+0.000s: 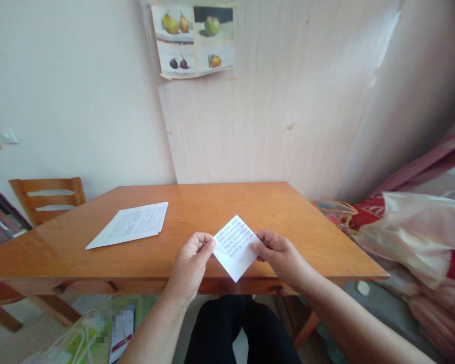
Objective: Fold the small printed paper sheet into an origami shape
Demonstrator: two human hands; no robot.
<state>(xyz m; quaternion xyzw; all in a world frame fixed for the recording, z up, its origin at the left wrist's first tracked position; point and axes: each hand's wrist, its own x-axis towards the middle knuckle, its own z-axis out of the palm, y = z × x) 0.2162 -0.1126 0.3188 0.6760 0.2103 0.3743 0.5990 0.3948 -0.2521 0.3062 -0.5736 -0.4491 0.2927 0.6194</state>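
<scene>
A small square of printed white paper (235,253), apparently folded, is held up by two opposite corners near the front edge of the wooden table (220,207). My left hand (193,260) pinches its left corner between thumb and fingers. At the right corner, my right hand (278,252) grips the paper the same way. The square is turned like a diamond, one corner pointing away from me and one toward me. Lines of text cover much of its upper face, while the near corner is blank.
Printed sheets (132,225) lie on the table's left side. A wooden chair (47,192) stands beyond the left end. Plastic bags (409,232) are heaped at the right. Fruit pictures (195,43) hang on the wall, and a clear bag (79,338) sits below left.
</scene>
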